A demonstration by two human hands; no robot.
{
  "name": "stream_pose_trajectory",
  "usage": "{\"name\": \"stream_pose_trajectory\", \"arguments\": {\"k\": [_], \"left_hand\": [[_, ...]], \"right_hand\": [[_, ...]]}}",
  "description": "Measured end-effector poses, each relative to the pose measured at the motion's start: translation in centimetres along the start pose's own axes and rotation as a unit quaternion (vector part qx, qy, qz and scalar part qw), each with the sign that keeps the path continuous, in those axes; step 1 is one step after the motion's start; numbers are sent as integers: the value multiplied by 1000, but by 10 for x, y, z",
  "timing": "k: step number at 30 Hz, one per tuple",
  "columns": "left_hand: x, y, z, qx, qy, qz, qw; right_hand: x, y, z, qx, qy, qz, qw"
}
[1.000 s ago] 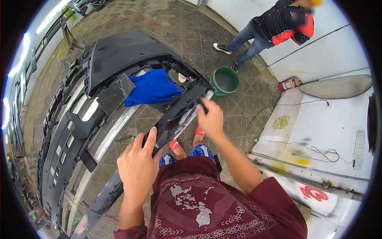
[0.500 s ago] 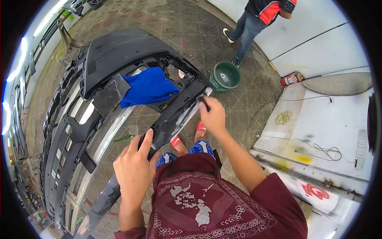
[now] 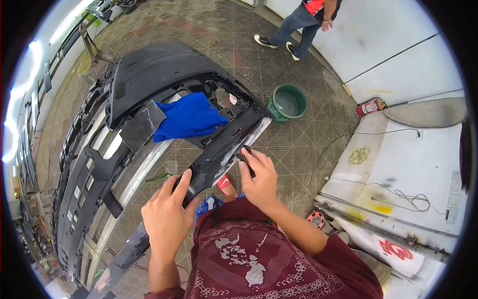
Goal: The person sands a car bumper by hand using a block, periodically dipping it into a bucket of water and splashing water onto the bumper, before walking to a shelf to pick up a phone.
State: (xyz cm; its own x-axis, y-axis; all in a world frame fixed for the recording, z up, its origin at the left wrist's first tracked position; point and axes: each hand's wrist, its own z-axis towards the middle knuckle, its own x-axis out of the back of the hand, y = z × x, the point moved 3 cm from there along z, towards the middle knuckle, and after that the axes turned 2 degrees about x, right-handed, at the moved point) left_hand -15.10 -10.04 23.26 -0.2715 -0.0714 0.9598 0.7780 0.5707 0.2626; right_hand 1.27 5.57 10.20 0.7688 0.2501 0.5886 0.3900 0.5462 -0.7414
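A large black car bumper [image 3: 149,62] lies across the left and middle of the view, its edge strip running toward my body. My left hand [image 3: 167,209] is wrapped round this strip, thumb and fingers on opposite sides. My right hand [image 3: 260,179] holds a small black sanding pad [image 3: 246,155] against the strip, where whitish scuffed patches [image 3: 230,158] show. The pad is partly hidden by my fingers. On top of the bumper lie a folded blue cloth [image 3: 189,117] and a dark flat sheet [image 3: 143,125], the cloth touching the sheet's edge.
A green bucket [image 3: 273,110] with liquid stands on the patterned floor beyond the bumper's end. Another person [image 3: 303,27] is at the top right by the white wall. A fire extinguisher [image 3: 369,107] and loose cable [image 3: 413,199] are at the right.
My right hand has slid the sanding pad along the strip toward my body. My left hand stays on the bumper. The other person has stepped leftward, and the view has shifted slightly.
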Motion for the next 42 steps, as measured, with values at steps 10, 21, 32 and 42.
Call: {"name": "stream_pose_trajectory", "arguments": {"k": [10, 21, 32, 42], "left_hand": [[2, 2, -2, -14, 22, -12, 1000], [4, 4, -3, -5, 9, -27, 1000], [1, 6, -3, -20, 6, 12, 1000], [9, 10, -2, -3, -7, -1, 1000]], "right_hand": [[12, -33, 9, 33, -22, 39, 998], [9, -15, 20, 38, -35, 48, 998], [-5, 56, 40, -35, 3, 52, 998], [0, 58, 41, -17, 29, 35, 999]]}}
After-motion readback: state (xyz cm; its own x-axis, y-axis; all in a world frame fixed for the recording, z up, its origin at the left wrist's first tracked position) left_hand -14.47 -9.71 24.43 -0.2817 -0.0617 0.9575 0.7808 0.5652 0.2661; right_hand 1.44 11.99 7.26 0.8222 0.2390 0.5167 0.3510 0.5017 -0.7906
